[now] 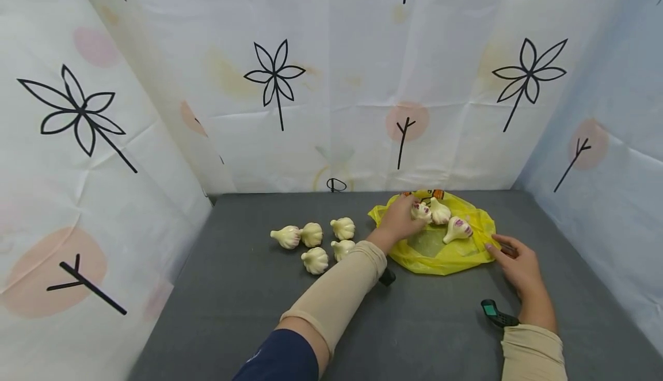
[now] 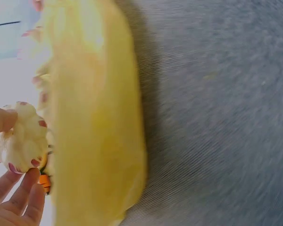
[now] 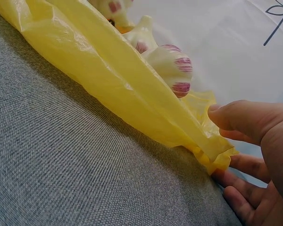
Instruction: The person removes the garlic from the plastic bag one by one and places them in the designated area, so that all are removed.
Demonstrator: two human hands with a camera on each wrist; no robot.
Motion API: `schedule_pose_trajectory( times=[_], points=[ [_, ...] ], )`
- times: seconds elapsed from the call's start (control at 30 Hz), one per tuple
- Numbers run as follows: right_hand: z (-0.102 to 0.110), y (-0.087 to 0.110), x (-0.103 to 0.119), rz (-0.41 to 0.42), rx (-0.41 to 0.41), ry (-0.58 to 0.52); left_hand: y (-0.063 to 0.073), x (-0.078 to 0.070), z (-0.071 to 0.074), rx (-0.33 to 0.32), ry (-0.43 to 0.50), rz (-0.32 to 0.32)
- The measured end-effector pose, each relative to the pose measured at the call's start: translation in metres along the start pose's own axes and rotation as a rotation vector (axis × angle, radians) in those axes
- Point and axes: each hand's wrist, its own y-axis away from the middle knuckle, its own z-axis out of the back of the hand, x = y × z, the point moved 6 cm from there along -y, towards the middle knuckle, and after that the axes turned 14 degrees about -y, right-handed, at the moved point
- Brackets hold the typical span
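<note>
My left hand pinches a garlic bulb between thumb and fingertips, over the yellow plastic bag. In the left wrist view that bulb shows purple patches. Two more bulbs lie on the bag, a pale one and a purple-streaked one. At the bag's right edge is my right hand. The right wrist view shows its fingers touching the crumpled end of the bag, with the thumb held apart from them.
Left of the bag, several garlic bulbs stand grouped on the dark grey tabletop; my left forearm partly covers one bulb. Patterned white cloth walls in the back and both sides.
</note>
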Motion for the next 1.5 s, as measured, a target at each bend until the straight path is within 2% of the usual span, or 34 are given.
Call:
schedule_pose_trajectory(
  times=[0.13, 0.3, 0.5, 0.6, 0.77, 0.93, 1.23, 1.5],
  points=[
    [0.000, 0.001, 0.000, -0.010, -0.004, 0.015, 0.004, 0.001, 0.016, -0.036, 0.054, -0.045],
    [0.002, 0.002, 0.001, -0.028, -0.007, 0.021, 0.010, 0.009, 0.036, -0.116, 0.096, -0.107],
    [0.004, 0.002, 0.000, -0.038, -0.012, 0.035, 0.024, 0.027, 0.059, -0.181, 0.177, -0.105],
    [0.005, 0.000, 0.000, -0.037, -0.018, 0.036, 0.032, 0.036, 0.070, -0.204, 0.246, -0.097],
    [0.006, -0.001, 0.000, -0.039, -0.017, 0.035, 0.047, 0.051, 0.087, -0.247, 0.327, -0.081],
    [0.005, -0.002, -0.001, -0.058, -0.026, 0.037, 0.067, 0.066, 0.106, -0.271, 0.338, -0.045],
    [0.001, -0.002, 0.000, -0.048, -0.027, 0.040, 0.108, 0.105, 0.143, -0.408, 0.359, 0.032],
    [0.001, -0.002, 0.000, -0.039, -0.017, 0.044, 0.141, 0.135, 0.165, -0.461, 0.395, 0.125]
  ],
)
